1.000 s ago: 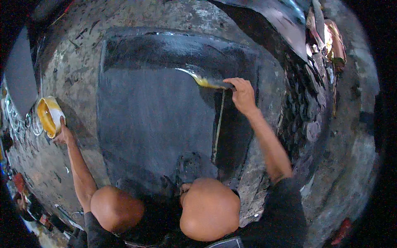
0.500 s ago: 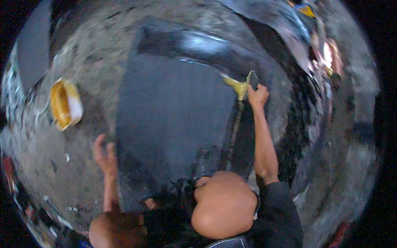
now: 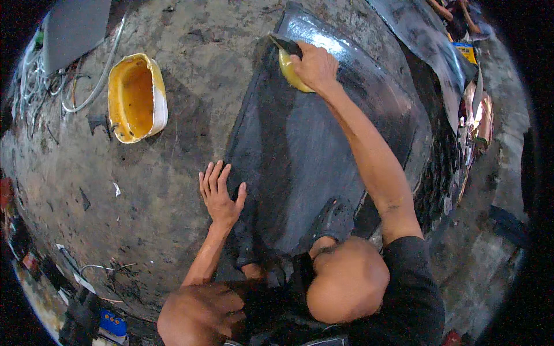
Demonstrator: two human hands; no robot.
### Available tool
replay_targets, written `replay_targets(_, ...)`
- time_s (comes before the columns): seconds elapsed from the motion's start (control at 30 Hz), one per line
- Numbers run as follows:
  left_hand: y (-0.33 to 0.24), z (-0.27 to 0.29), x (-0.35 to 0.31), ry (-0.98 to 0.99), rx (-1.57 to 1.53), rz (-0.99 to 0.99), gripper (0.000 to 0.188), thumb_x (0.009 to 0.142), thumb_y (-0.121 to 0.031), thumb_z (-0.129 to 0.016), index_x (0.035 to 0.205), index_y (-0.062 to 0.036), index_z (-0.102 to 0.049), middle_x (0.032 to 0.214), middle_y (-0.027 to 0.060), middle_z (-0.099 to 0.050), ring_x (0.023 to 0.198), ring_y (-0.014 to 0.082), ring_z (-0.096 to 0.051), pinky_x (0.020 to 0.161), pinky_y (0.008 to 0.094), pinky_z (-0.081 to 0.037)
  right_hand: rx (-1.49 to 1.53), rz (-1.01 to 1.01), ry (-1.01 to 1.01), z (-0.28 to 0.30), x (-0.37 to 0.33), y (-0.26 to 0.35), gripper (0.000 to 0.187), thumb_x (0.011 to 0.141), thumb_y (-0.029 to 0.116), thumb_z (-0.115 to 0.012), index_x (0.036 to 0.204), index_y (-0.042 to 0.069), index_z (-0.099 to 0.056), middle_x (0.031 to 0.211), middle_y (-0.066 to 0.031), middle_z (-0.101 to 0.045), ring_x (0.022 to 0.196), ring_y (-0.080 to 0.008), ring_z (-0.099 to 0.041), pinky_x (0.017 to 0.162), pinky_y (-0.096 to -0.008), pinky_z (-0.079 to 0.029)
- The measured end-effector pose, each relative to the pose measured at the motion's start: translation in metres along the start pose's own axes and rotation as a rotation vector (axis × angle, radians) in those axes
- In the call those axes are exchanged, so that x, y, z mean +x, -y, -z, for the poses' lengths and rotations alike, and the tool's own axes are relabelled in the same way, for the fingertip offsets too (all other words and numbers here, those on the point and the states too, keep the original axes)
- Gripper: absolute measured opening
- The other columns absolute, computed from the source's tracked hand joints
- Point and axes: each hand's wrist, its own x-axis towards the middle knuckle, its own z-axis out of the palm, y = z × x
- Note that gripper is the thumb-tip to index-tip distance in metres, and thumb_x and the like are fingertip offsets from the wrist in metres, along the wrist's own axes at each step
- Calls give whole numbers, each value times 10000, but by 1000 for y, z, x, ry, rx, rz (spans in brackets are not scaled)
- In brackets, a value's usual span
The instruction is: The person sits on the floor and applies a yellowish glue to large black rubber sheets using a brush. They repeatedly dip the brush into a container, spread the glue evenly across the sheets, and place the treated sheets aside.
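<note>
A dark rubber-like sheet [image 3: 311,155] lies on the ground in front of me, its far part glossy and wet-looking. At its far left corner my right hand [image 3: 318,68] grips a dark flat spreader [image 3: 287,45]. Thick yellow paste, like glue [image 3: 293,74], bunches under and beside the spreader's edge on the sheet. My left hand [image 3: 221,193] is open, fingers stretched out, over the sheet's left edge and holding nothing; whether it presses down I cannot tell. My feet, in dark shoes [image 3: 334,218], rest on the near part of the sheet.
Left of the sheet stands a cut-open white container [image 3: 159,109], coated yellow inside. Beyond it are a grey panel [image 3: 78,34] and a pale hose [image 3: 104,83]. Dark sheet material [image 3: 427,52] lies along the right. Scraps and wires litter the lower left.
My right hand has swept the spreader and yellow paste from the sheet's right side to its far left corner. My left hand's fingers have straightened. The whole view has shifted.
</note>
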Motion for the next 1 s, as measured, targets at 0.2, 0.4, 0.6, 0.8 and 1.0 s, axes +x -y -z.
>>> replay_targets(0.2,-5,-1,-1,27,29,0,612,890,-292,-732,1419,-90,-503,1508,120,-482,1462,350,-372,1237,557,-210,8,557,268,-1,-36,3,253,865,202,-709,1115,173,-734,981,-127,-746,948,-358,-704,838,-460,-558)
replay_targets(0.4,3,-10,-3,45,93,-90,662,903,-306,-752,1447,-82,-448,1496,130,-462,1472,369,-329,1235,563,-178,100,1014,161,-22,25,-59,380,727,42,-708,1082,175,-742,1011,-71,-704,1036,-304,-649,915,-437,-515)
replay_targets(0.6,0,-2,4,233,160,-51,652,923,-231,-745,1441,-23,-409,1538,170,-388,1458,377,-301,1204,527,-177,32,419,294,57,-137,-282,417,740,-29,-602,1087,143,-756,1135,-96,-726,1113,-339,-635,962,-453,-488)
replay_targets(0.8,13,6,3,148,189,-133,730,931,-259,-748,1498,-1,-366,1541,198,-387,1442,378,-316,1192,483,-231,93,133,10,56,-353,-341,515,744,-135,-529,1147,129,-710,1137,-99,-719,1098,-307,-639,935,-425,-463)
replay_targets(1.0,-8,-9,2,127,162,-154,681,912,-263,-777,1474,-48,-458,1462,165,-463,1358,345,-399,1153,469,-292,-42,-105,-370,24,-447,-302,394,819,-26,-642,1201,64,-680,1176,-119,-708,1118,-323,-644,973,-441,-468)
